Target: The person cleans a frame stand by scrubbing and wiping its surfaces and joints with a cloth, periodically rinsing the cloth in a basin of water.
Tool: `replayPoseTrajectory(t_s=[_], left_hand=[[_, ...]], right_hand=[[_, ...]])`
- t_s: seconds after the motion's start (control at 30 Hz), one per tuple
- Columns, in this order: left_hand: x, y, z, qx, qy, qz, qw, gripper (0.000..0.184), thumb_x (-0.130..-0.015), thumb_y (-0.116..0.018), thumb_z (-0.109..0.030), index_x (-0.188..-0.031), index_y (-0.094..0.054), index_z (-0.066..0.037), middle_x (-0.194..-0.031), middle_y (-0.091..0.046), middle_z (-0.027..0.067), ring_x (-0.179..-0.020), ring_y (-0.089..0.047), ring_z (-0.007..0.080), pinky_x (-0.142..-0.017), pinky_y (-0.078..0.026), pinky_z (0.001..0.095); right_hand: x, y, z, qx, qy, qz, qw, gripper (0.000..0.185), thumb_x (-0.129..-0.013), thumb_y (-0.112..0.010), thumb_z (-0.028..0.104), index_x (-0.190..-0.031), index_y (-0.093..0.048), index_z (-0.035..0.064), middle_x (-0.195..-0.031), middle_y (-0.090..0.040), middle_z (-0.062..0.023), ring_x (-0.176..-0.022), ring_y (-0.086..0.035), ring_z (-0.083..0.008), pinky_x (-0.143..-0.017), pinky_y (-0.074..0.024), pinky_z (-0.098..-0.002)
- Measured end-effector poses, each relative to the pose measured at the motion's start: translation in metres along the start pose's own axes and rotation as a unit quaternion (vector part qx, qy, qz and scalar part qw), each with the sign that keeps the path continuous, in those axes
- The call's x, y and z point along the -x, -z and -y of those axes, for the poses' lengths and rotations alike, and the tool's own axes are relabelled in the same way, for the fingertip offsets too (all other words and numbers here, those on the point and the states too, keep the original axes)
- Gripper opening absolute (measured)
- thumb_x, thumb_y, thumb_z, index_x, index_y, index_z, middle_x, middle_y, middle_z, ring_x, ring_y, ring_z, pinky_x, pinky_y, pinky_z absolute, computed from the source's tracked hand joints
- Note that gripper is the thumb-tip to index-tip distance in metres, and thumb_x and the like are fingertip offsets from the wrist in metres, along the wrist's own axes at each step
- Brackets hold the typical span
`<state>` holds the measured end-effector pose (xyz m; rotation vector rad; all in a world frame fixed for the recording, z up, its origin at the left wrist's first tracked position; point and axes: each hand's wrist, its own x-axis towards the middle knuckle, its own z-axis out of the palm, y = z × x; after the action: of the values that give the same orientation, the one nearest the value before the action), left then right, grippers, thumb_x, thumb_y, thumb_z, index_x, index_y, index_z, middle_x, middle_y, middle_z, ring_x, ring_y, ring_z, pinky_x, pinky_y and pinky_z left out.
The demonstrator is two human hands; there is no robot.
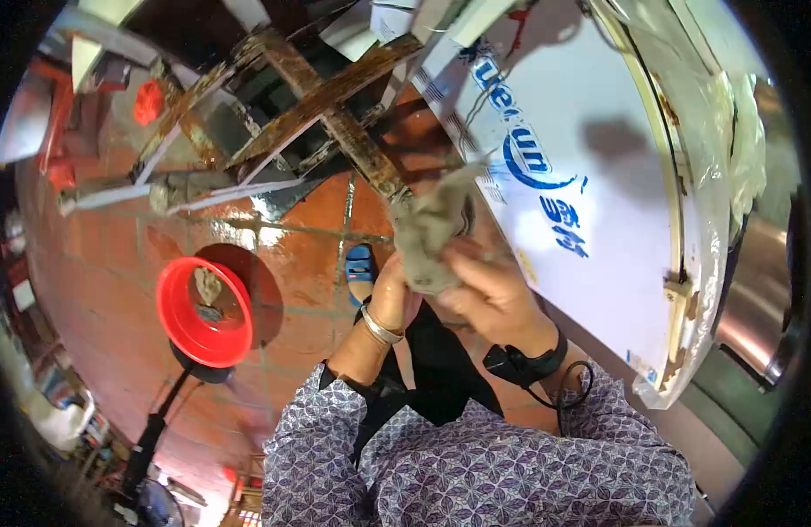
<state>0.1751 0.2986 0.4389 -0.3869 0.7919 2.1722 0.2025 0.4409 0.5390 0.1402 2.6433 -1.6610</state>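
Note:
A grey-beige cloth (430, 233), partly blurred, hangs between my two hands at the end of a rusty metal frame (357, 145). My left hand (393, 294) is closed on the cloth's lower left side, a silver bangle at its wrist. From the right, my right hand (489, 294) pinches the cloth with its fingers; a black band with a cable is on that wrist. The cloth covers the tip of the frame's bar, so contact there is hard to see.
Left on the wet tiled floor (304, 263) is a red basin (203, 341) with a rag inside. A blue slipper (360, 268) shows beyond my hands. A large white panel (581, 158) with blue lettering leans at the right. A black pole (155, 422) lies lower left.

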Motion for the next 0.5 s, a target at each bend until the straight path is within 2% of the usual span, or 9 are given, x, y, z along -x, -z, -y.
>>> replayPoseTrajectory(t_s=[0.03,0.07,0.17,0.2,0.23,0.3,0.33,0.43,0.5], left_hand=[[0.006,0.007,0.001,0.148,0.032,0.026,0.988,0.042,-0.091,-0.053,-0.032,-0.122,-0.048,-0.004,-0.116,-0.055,0.0067,-0.107,-0.053,0.0185,-0.093,-0.041,0.0317],[0.011,0.015,0.005,0.184,-0.003,0.013,0.983,0.032,-0.092,-0.049,-0.026,-0.118,-0.051,-0.007,-0.111,-0.057,0.0056,-0.102,-0.055,0.0175,-0.087,-0.046,0.0332],[0.016,0.03,-0.011,0.195,-0.001,-0.094,0.976,0.03,-0.091,-0.048,-0.02,-0.118,-0.051,-0.007,-0.111,-0.058,0.0059,-0.1,-0.057,0.0185,-0.084,-0.048,0.0333],[0.021,0.058,-0.007,0.114,-0.061,-0.017,0.991,0.038,-0.092,-0.041,-0.023,-0.126,-0.044,-0.006,-0.122,-0.051,0.0108,-0.111,-0.05,0.0239,-0.095,-0.042,0.0384],[0.019,0.071,-0.012,0.116,-0.088,0.0,0.989,0.037,-0.093,-0.037,-0.019,-0.126,-0.043,-0.004,-0.122,-0.052,0.0119,-0.11,-0.051,0.0246,-0.095,-0.043,0.0387],[0.011,0.065,-0.032,0.107,-0.077,-0.165,0.977,0.037,-0.093,-0.034,-0.018,-0.125,-0.043,-0.001,-0.12,-0.052,0.0123,-0.11,-0.051,0.0245,-0.095,-0.043,0.0391],[0.002,0.068,-0.035,0.096,-0.078,-0.186,0.975,0.038,-0.094,-0.033,-0.019,-0.126,-0.041,0.0,-0.12,-0.052,0.0132,-0.11,-0.051,0.0249,-0.095,-0.042,0.04],[-0.034,0.065,-0.034,0.07,-0.13,-0.183,0.972,0.029,-0.091,-0.046,-0.012,-0.117,-0.05,0.002,-0.111,-0.059,0.0121,-0.099,-0.058,0.0217,-0.085,-0.047,0.0324],[-0.058,0.055,-0.034,-0.176,-0.128,-0.22,0.951,0.03,-0.087,-0.055,-0.013,-0.112,-0.053,0.003,-0.106,-0.06,0.012,-0.095,-0.057,0.0198,-0.082,-0.045,0.0298]], right_hand=[[-0.005,-0.017,0.001,-0.016,0.055,-0.013,0.998,0.03,-0.079,-0.069,0.011,-0.105,-0.062,-0.0005,-0.089,-0.064,-0.0135,-0.081,-0.062,-0.0255,-0.073,-0.0477,-0.0298],[-0.003,-0.012,0.001,-0.041,-0.013,0.068,0.997,0.039,-0.08,-0.067,0.01,-0.116,-0.057,0.0,-0.105,-0.063,-0.0153,-0.094,-0.062,-0.0245,-0.083,-0.0467,-0.0297],[-0.015,-0.018,-0.005,-0.044,-0.122,0.022,0.991,0.034,-0.088,-0.058,0.011,-0.12,-0.054,0.0004,-0.11,-0.061,-0.0141,-0.099,-0.058,-0.018,-0.084,-0.0464,-0.0291],[-0.025,-0.024,-0.019,-0.015,-0.096,-0.018,0.995,0.034,-0.089,-0.056,0.011,-0.121,-0.053,0.001,-0.111,-0.06,-0.0156,-0.101,-0.058,-0.0191,-0.085,-0.0454,-0.029],[-0.036,-0.031,-0.037,0.016,-0.068,-0.062,0.996,0.035,-0.09,-0.055,0.011,-0.123,-0.052,0.0017,-0.111,-0.06,-0.0171,-0.104,-0.057,-0.0202,-0.086,-0.0445,-0.0289],[-0.057,-0.049,-0.063,0.054,-0.059,-0.044,0.996,0.04,-0.092,-0.05,0.016,-0.129,-0.046,0.0034,-0.117,-0.057,-0.0198,-0.109,-0.055,-0.0255,-0.09,-0.0413,-0.0303],[-0.066,-0.059,-0.073,0.059,-0.058,-0.039,0.996,0.04,-0.092,-0.05,0.016,-0.129,-0.046,0.0034,-0.117,-0.057,-0.0198,-0.109,-0.055,-0.0255,-0.09,-0.0413,-0.0303],[-0.087,-0.084,-0.09,0.086,-0.085,0.001,0.993,0.044,-0.095,-0.045,0.024,-0.134,-0.04,0.0046,-0.123,-0.053,-0.0214,-0.111,-0.053,-0.0311,-0.092,-0.0388,-0.0322],[-0.091,-0.094,-0.096,0.084,-0.05,-0.052,0.994,0.047,-0.095,-0.041,0.029,-0.135,-0.038,0.005,-0.126,-0.05,-0.021,-0.112,-0.052,-0.0331,-0.093,-0.0384,-0.0328]])
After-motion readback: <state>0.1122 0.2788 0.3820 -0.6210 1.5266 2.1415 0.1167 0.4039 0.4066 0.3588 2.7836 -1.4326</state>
